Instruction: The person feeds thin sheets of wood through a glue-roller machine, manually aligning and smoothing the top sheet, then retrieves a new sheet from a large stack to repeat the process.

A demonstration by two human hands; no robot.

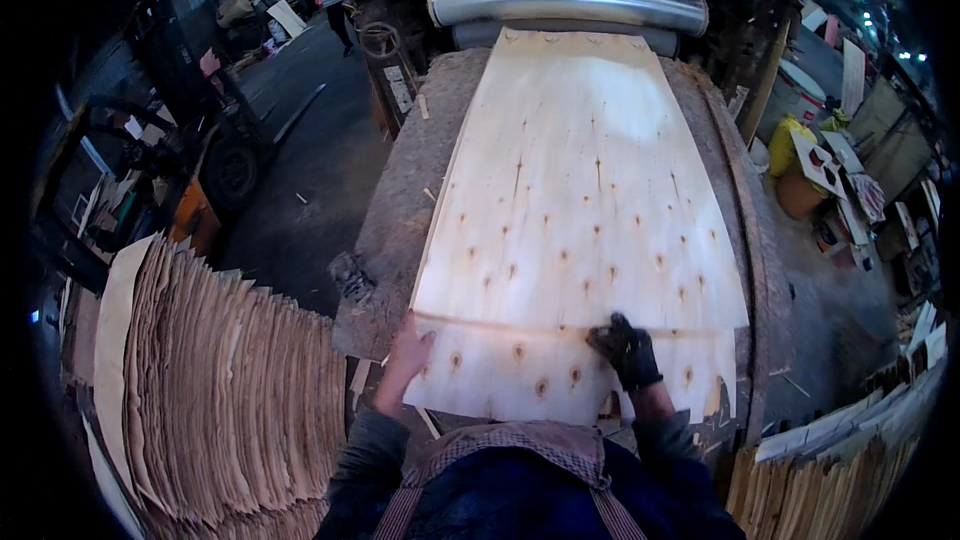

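Note:
Two pale, knotty wood veneer sheets lie overlapped in front of me. The upper veneer sheet [580, 190] runs away toward a metal roller; its near edge crosses the lower veneer sheet [490, 375], whose right near corner is ragged. My bare left hand [406, 352] is closed at the left border by the upper sheet's near corner, thumb over the wood and some fingers hidden. In a dark glove, my right hand [626, 348] rests on the upper sheet's near edge, right of the middle, with its fingers apart.
The shiny roller [570, 2] spans the far end of the worn bed [405, 200]. Tall veneer stacks stand at the left [230, 380] and lower right [840, 470]. A forklift [215, 165] is at far left, with a person [330, 0] behind. A yellow bag [787, 145] sits at right.

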